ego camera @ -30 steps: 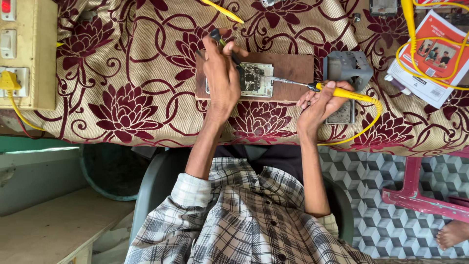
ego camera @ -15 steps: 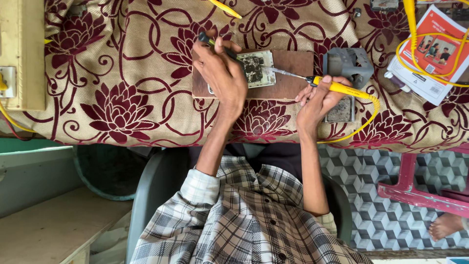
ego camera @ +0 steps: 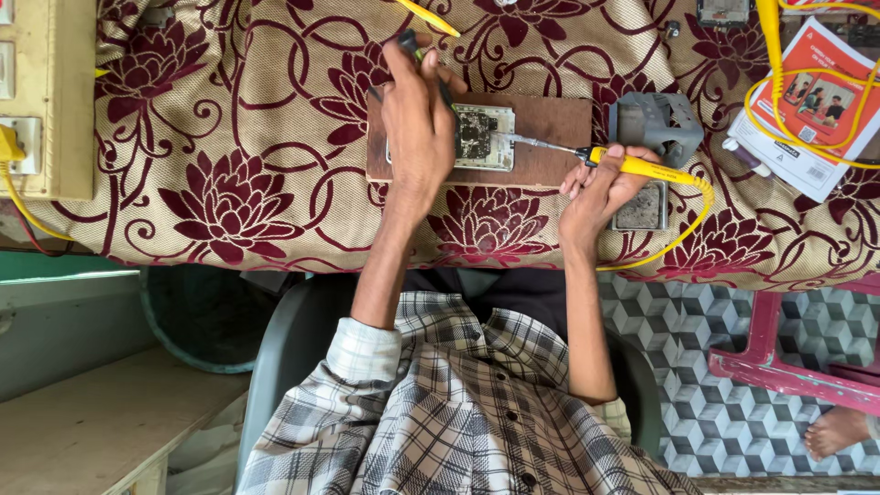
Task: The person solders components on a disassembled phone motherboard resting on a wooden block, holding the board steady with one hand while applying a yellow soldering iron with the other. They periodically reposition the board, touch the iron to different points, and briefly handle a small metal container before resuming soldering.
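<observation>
Circuit board (ego camera: 483, 137): left hand (ego camera: 417, 128) pressing it down; right hand (ego camera: 600, 183) gripping iron (ego camera: 642, 167) at 3 o'clock; slipping tip risking solder bridge.

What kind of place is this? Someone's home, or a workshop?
Probably a small electronics repair bench, perhaps at home. The right hand holds a yellow soldering iron to a circuit board on a wooden block, which lies on a flowered cloth, beside a switchboard.
</observation>
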`<state>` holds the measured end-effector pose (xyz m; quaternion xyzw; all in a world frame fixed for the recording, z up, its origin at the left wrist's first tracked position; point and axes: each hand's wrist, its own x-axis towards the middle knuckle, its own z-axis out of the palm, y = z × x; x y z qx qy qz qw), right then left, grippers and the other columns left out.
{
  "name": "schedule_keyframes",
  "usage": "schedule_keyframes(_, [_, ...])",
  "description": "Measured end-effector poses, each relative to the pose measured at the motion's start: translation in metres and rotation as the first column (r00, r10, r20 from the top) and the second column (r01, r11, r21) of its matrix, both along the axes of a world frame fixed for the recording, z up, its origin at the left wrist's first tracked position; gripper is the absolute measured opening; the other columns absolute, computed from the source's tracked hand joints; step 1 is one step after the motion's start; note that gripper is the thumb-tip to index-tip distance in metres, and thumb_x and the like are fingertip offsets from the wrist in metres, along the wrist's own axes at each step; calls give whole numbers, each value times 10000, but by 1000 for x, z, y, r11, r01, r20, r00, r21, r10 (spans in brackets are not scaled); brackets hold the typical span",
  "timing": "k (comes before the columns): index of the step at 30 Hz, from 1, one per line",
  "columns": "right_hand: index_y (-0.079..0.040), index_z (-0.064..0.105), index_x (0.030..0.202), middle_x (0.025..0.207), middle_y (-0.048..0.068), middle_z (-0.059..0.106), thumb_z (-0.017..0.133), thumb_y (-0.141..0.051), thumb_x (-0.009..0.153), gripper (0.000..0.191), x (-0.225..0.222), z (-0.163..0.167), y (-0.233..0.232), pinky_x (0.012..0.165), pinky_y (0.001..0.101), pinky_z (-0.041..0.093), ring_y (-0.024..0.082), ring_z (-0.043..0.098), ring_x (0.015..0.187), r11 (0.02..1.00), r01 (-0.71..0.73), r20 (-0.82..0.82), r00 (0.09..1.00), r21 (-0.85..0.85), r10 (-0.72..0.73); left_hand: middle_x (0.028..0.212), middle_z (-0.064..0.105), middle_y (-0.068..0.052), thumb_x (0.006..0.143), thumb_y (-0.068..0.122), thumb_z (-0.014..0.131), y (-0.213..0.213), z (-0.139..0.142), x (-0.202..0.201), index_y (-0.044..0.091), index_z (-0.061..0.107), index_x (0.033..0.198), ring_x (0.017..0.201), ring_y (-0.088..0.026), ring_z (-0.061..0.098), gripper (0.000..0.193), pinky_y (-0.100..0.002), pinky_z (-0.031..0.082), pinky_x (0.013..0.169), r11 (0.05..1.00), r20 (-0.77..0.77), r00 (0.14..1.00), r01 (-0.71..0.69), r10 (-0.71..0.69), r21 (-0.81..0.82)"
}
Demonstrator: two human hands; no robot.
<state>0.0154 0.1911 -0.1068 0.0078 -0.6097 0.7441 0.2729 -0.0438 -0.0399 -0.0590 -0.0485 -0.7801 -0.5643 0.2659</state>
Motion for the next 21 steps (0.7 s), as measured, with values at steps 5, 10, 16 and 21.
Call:
schedule_keyframes(5, [-85, 320, 1207, 819, 61, 436, 496, -262, 1169, 252, -1, -2, 0, 501, 281, 449, 130, 469, 558, 1000, 8, 14, 1000, -9, -7, 853, 703, -61, 1172, 136, 310, -8, 6, -2, -8, 329, 1382, 545, -123, 613, 255, -293, 504, 491, 963, 129, 964, 245, -231, -112])
schedule_keyframes(10, [-78, 330, 1228, 837, 62, 431, 493, -249, 1184, 240, -1, -3, -1, 515, 273, 440, 129, 461, 575, 1000, -3, 7, 1000, -27, 3, 875, 642, -67, 1214, 173, 351, -16, 1, 10, 21, 25, 1619, 727, -146, 649, 542, -336, 580, 721, 971, -73, 974, 205, -215, -126])
schedule_keyframes(16, [-94, 330, 1230, 812, 70, 442, 462, -284, 1161, 241, 0, -3, 0, 474, 258, 428, 132, 479, 550, 992, 44, 2, 999, -117, -44, 853, 608, -28, 1216, 110, 330, -17, -4, 11, 109, -102, 1641, 774, -151, 604, 607, -361, 530, 850, 965, -163, 968, 153, -189, -211])
schedule_keyframes(21, [-93, 334, 1187, 812, 56, 441, 470, -273, 1152, 229, -2, -1, 0, 451, 267, 434, 134, 475, 528, 990, 71, 29, 997, -119, -68, 874, 634, -47, 1212, 86, 323, -17, -3, 13, 136, -73, 1652, 780, -169, 625, 595, -361, 543, 813, 968, -105, 970, 202, -219, -148])
